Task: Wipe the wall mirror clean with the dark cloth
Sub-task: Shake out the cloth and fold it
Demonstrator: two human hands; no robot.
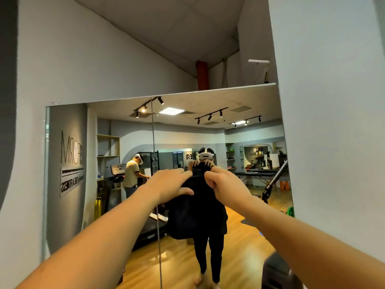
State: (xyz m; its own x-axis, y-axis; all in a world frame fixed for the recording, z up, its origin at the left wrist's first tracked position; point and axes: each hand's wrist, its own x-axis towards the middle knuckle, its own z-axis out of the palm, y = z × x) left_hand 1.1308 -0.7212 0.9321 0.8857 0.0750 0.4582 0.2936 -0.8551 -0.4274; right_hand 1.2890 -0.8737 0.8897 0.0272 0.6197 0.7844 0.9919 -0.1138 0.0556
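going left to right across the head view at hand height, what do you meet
grey wall → wall mirror left edge → left hand → dark cloth → right hand → white pillar

Glass above hands: open stretch of wall mirror (pixel 116 147), nothing in front of it.
Glass left: open up to the mirror's left edge, grey wall (pixel 83 65) beyond.
Glass right: hemmed in by a white pillar (pixel 333 122) overlapping the mirror's edge.
Centre: dark cloth (pixel 187 213) hanging there, covering the glass.
Lower right: dark bulky object (pixel 277 272), blurred, possibly equipment, close below the right forearm.
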